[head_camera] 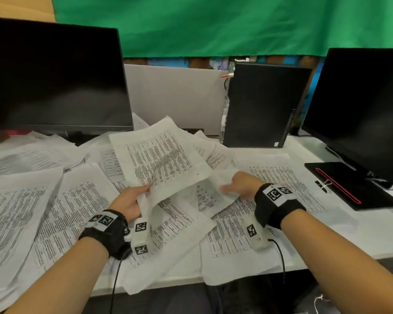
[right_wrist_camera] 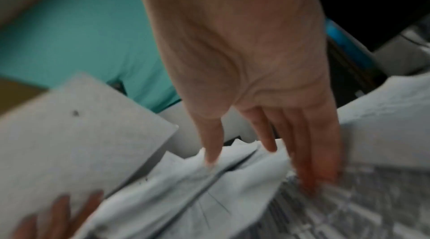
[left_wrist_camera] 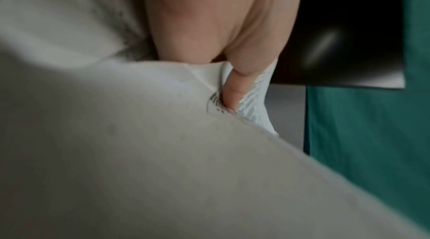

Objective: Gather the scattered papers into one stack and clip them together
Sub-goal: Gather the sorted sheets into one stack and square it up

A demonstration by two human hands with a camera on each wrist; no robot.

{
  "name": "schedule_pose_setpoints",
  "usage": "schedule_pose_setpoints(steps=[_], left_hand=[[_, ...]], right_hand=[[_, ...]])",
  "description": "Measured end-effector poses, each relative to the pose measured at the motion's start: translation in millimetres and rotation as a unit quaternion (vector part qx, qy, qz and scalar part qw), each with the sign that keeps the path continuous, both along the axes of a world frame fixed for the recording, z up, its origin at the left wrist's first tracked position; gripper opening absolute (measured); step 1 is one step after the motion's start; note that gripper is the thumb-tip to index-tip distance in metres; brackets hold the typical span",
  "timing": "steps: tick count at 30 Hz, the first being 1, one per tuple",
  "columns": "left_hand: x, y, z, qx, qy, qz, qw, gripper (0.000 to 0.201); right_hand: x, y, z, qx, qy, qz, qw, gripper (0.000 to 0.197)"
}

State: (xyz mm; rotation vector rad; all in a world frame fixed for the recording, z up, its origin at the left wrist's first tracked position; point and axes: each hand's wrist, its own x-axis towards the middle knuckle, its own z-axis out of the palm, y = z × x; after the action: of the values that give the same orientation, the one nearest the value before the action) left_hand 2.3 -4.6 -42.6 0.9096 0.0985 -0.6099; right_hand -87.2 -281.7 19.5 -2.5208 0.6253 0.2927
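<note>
Printed paper sheets lie scattered and overlapping all over the white desk. My left hand grips a few sheets by their near corner and holds them tilted up above the pile; the thumb presses on top, and the fingers show under the lifted sheets. My right hand reaches left with straight fingers resting on a crumpled sheet. A black binder clip lies on the desk to the right.
A dark monitor stands at the back left, another at the right. A black computer tower and a grey partition stand behind the papers. A flat black device lies beside the clip. Some sheets overhang the desk's front edge.
</note>
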Motion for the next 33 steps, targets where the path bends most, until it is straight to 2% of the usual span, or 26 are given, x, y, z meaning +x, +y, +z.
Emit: schedule_pose_setpoints(steps=[1, 2, 3, 5, 6, 7, 10, 12, 15, 17, 18, 19, 20, 21, 22, 23, 25, 27, 28, 31, 33], left_hand=[[-1, 2, -3, -0.012, 0.006, 0.002, 1.0, 0.026], [-3, 3, -4, -0.022, 0.012, 0.003, 1.0, 0.024], [-5, 3, -3, -0.026, 0.017, 0.001, 1.0, 0.022], [-8, 3, 0, -0.032, 0.036, 0.007, 0.999, 0.021], [-7, 3, -1, -0.043, 0.047, 0.014, 0.998, 0.019], [-6, 3, -2, -0.057, 0.058, 0.025, 0.996, 0.016], [-3, 4, -5, -0.086, 0.059, 0.05, 0.993, 0.021], [-4, 4, -2, -0.085, 0.042, 0.029, 0.995, 0.032], [-6, 0, 3, -0.072, 0.014, 0.017, 0.997, 0.011], [-4, 1, 3, -0.051, 0.007, 0.016, 0.999, 0.015], [-3, 3, 3, -0.044, -0.002, 0.015, 0.999, 0.024], [-7, 3, 7, -0.03, -0.01, 0.007, 0.999, 0.024], [-16, 1, 13, -0.002, -0.034, -0.005, 0.999, 0.009], [-22, -2, 18, 0.039, -0.065, -0.022, 0.997, 0.018], [-33, -9, 28, 0.103, -0.097, -0.031, 0.99, 0.04], [-60, -15, 54, 0.154, -0.122, -0.027, 0.98, 0.047], [-79, -23, 84, 0.185, -0.188, -0.029, 0.964, 0.036], [-45, -33, 67, 0.168, -0.214, -0.064, 0.96, 0.019], [-38, -36, 66, 0.163, -0.22, -0.085, 0.958, 0.021], [-29, -46, 68, 0.144, -0.208, -0.131, 0.959, 0.045], [-30, -54, 69, 0.146, -0.223, -0.153, 0.952, 0.063]], right_hand=[[1, 1, -5, 0.066, -0.003, -0.002, 0.998, 0.049], [3, 2, -8, 0.176, -0.042, -0.023, 0.983, 0.051], [5, 3, -10, 0.295, -0.1, -0.048, 0.949, 0.052], [8, 6, -11, 0.494, -0.219, -0.09, 0.837, 0.037], [7, 11, -11, 0.544, -0.23, -0.1, 0.801, 0.026], [5, 17, -14, 0.564, -0.202, -0.097, 0.795, 0.021], [-4, 39, -37, 0.485, -0.035, -0.031, 0.873, 0.036], [-4, 51, -50, 0.449, -0.02, -0.032, 0.893, 0.034], [-3, 57, -35, 0.402, -0.078, -0.059, 0.91, 0.028], [0, 48, -8, 0.353, -0.143, -0.068, 0.922, 0.024], [0, 41, 9, 0.311, -0.185, -0.083, 0.929, 0.025], [0, 31, 26, 0.259, -0.234, -0.099, 0.932, 0.027], [0, 19, 43, 0.199, -0.29, -0.107, 0.93, 0.029], [-4, 9, 58, 0.148, -0.339, -0.106, 0.923, 0.031], [-7, -3, 70, 0.126, -0.371, -0.095, 0.915, 0.031], [-9, -14, 79, 0.143, -0.384, -0.082, 0.909, 0.032], [-13, -32, 87, 0.208, -0.353, -0.069, 0.909, 0.031], [-17, -39, 85, 0.263, -0.302, -0.059, 0.915, 0.032], [-18, -39, 84, 0.283, -0.289, -0.049, 0.913, 0.032], [-24, -30, 82, 0.353, -0.267, -0.018, 0.896, 0.033], [-24, -26, 81, 0.406, -0.278, -0.033, 0.87, 0.034]])
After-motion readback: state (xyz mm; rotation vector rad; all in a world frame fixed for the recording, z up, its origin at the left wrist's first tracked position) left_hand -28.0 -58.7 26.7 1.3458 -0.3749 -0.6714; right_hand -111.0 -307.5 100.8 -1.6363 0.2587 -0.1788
